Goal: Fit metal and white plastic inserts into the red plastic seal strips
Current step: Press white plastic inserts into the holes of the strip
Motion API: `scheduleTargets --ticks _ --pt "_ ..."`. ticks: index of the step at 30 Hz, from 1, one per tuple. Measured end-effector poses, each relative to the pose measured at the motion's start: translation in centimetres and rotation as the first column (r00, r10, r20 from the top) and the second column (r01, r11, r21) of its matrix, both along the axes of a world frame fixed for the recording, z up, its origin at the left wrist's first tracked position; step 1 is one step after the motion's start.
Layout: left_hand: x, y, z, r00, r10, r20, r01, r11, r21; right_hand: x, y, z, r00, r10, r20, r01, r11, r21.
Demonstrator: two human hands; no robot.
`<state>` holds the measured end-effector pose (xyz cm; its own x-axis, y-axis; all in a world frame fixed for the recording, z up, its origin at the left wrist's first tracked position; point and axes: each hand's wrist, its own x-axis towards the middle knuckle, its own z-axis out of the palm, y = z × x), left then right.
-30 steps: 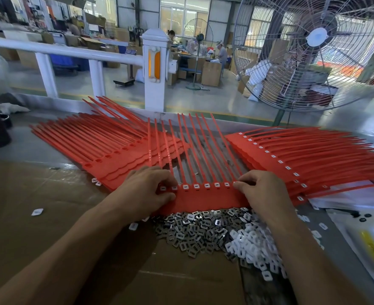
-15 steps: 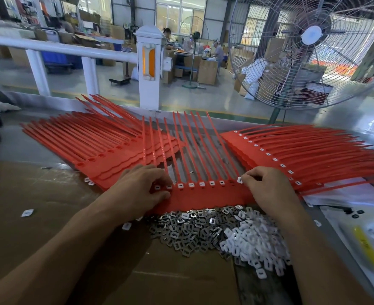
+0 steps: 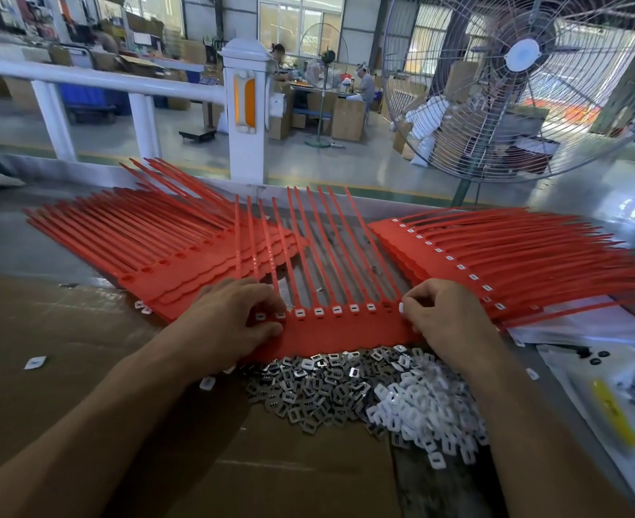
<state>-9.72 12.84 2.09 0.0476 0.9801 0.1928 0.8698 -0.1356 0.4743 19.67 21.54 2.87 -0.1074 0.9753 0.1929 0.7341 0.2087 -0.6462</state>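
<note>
Red seal strip sheet (image 3: 342, 332) lies flat on the table, centre, its tails fanning toward the far edge; white inserts sit in a row of its sockets. Left hand (image 3: 230, 317) rests on the sheet's left end, fingers curled down, thumb and fingertips holding that edge. Right hand (image 3: 444, 315) is at the sheet's right end, fingers curled, pinching a white insert (image 3: 401, 307) at the last socket. Metal inserts pile (image 3: 319, 386) sits just near of the sheet, white inserts pile (image 3: 420, 409) touching it on the right. Stack of unfilled red strips (image 3: 151, 252) far left, stack of filled red strips (image 3: 495, 256) right. Brown cardboard (image 3: 46, 330) covers the near table. Standing fan (image 3: 525, 80) far right.
</note>
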Motion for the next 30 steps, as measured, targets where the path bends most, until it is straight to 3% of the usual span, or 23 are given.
scheduleTargets --ticks 4,7,18,30 --pt "0.0 0.0 -0.1 1.0 0.0 0.01 0.0 1.0 0.005 -0.3 0.2 -0.1 0.976 -0.039 -0.214 0.038 0.999 -0.013" --pt "0.0 -0.1 0.0 1.0 0.0 0.015 0.0 1.0 0.003 -0.2 0.1 -0.2 0.959 -0.036 -0.279 0.025 0.999 -0.041" --pt "0.0 -0.2 0.0 1.0 0.006 0.004 -0.006 1.0 -0.006 -1.1 0.8 -1.0 0.959 -0.032 -0.281 0.02 0.999 -0.048" --pt "0.1 -0.2 0.1 1.0 -0.001 0.0 0.001 1.0 -0.002 -2.1 1.0 -1.1 0.995 0.005 -0.097 -0.002 0.999 0.035"
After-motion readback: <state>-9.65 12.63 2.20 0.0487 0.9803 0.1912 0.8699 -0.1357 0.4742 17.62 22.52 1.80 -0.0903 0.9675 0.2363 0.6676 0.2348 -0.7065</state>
